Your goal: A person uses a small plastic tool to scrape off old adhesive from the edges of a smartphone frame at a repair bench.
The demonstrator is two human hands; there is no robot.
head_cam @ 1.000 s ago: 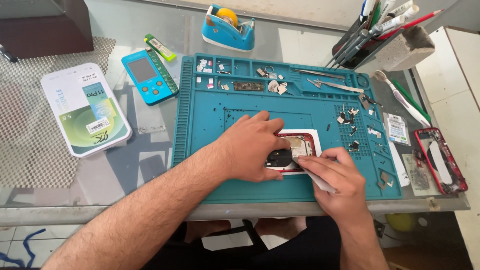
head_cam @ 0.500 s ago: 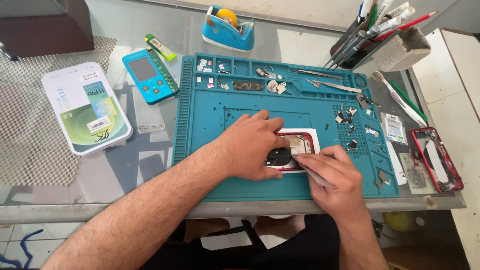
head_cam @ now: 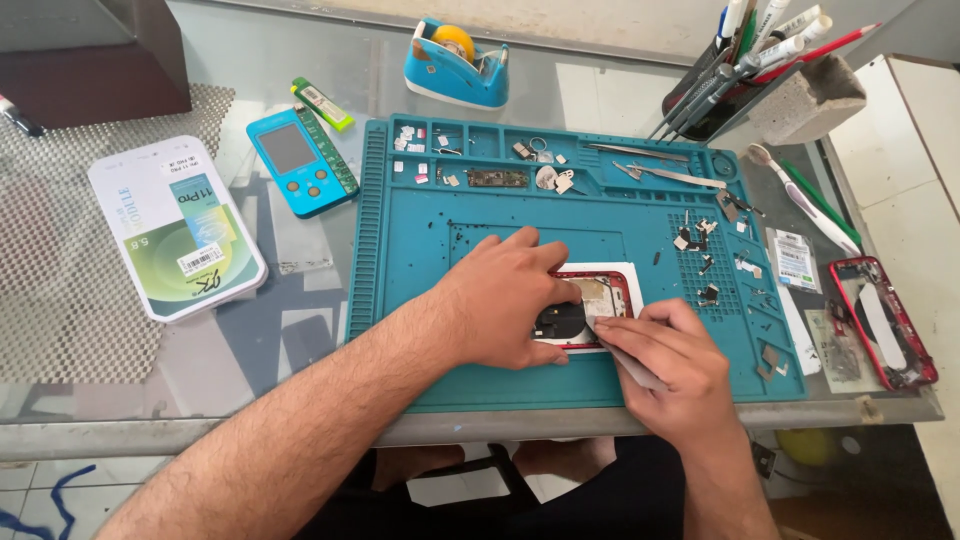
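Our glass bench [head_cam: 250, 340] carried a teal mat [head_cam: 420, 270]. We pressed our left hand [head_cam: 505, 300] flat, fingers spread, on the red opened phone [head_cam: 600, 300]. Beside it, our right hand [head_cam: 670, 360] pinched a thin grey tool [head_cam: 632, 365].

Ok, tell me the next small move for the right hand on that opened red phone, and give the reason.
Probably slide the thin flat tool a little further along the edge of the red phone. The right hand has its tip at the phone's lower right edge, while the left hand presses the phone flat on the teal mat, so it looks braced for prying.
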